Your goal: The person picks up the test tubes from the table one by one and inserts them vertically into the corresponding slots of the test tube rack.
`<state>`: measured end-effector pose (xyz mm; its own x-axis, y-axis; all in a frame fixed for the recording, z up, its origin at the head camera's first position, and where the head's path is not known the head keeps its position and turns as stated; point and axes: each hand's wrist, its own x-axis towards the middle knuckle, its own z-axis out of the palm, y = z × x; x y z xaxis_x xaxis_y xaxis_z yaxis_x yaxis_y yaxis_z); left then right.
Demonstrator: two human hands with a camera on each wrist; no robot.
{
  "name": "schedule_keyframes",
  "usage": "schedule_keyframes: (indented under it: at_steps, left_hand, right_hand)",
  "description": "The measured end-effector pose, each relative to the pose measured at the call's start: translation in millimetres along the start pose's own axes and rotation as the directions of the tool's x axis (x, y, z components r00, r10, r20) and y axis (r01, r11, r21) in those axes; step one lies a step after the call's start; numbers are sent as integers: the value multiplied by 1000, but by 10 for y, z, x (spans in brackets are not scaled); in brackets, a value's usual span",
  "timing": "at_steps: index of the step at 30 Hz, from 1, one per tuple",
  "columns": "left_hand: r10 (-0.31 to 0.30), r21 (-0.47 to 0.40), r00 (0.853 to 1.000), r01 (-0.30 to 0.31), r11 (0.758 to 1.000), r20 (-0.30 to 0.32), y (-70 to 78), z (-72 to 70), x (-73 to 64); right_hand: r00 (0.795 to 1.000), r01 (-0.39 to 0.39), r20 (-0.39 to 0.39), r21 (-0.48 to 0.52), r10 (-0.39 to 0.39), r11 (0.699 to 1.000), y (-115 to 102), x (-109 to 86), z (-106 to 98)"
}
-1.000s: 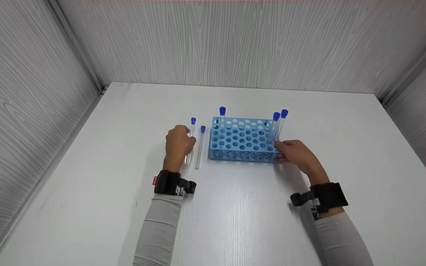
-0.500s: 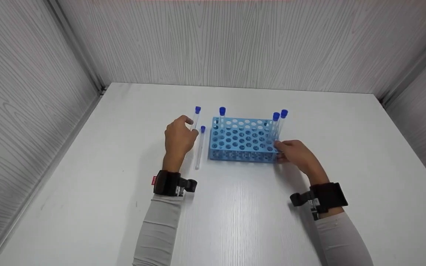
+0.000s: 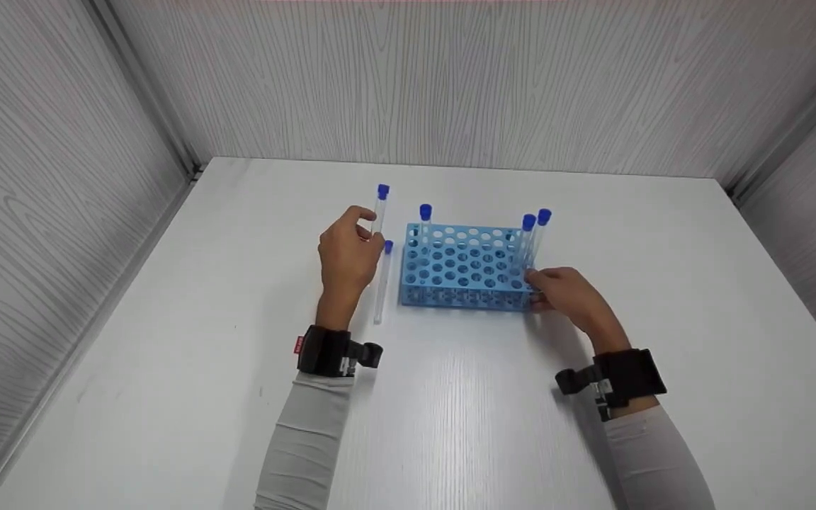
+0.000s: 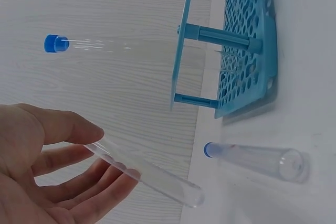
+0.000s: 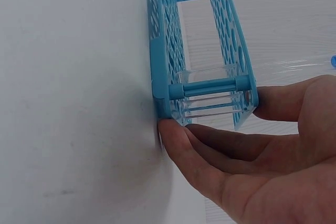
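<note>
My left hand pinches a clear test tube between thumb and fingers, raised off the table and tilted. Its blue cap points away from me; in the left wrist view the hand hides the capped end. At the right, my right hand grips the near right corner of a blue test tube rack, thumb on the top plate and fingers low at its end. One capped tube stands at the rack's far left corner, two capped tubes at its right end.
Another capped test tube lies on the white table, just left of the rack. Wood-grain panels stand behind and at both sides of the table.
My left hand has lifted its test tube off the table, moving it up and away from me, slightly rightward. The right hand and rack have stayed in place.
</note>
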<state>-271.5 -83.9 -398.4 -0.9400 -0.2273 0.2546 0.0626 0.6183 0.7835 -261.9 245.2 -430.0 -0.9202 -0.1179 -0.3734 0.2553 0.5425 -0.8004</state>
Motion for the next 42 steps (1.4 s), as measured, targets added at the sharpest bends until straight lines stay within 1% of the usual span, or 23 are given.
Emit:
schedule_keyframes:
  at_steps: [5, 9, 12, 19, 25, 27, 36, 42]
  left_hand:
    - [57, -70, 996, -62, 996, -68, 38, 9, -10]
    - [76, -111, 990, -89, 990, -117, 62, 10, -17]
    - [85, -140, 987, -105, 985, -136, 85, 15, -25]
    - [123, -181, 980, -150, 972, -155, 122, 41, -47]
    - [184, -200, 965, -221, 955, -184, 147, 69, -60]
    - [195, -207, 962, -234, 950, -191, 157, 72, -64]
    - [210, -234, 958, -253, 939, -194, 180, 89, -79]
    - [222, -233, 956, -264, 936, -191, 188, 99, -85]
  right_hand:
    - [1000, -5, 0, 0, 5, 1000, -17, -5, -3]
    - [1000, -6, 4, 1, 6, 1000, -27, -13, 2]
    - [1000, -2, 6, 10, 2, 1000, -34, -26, 4]
    - [1000, 7, -1, 7, -7, 1000, -39, -28, 6]
    - [1000, 2, -11, -1, -2, 1000, -25, -16, 6]
    - [1000, 0, -13, -7, -1, 1000, -24, -14, 7]
    - [1000, -16, -14, -18, 16, 1000, -20, 5, 8]
    - [1000, -12, -16, -19, 11, 1000, -23, 7, 9]
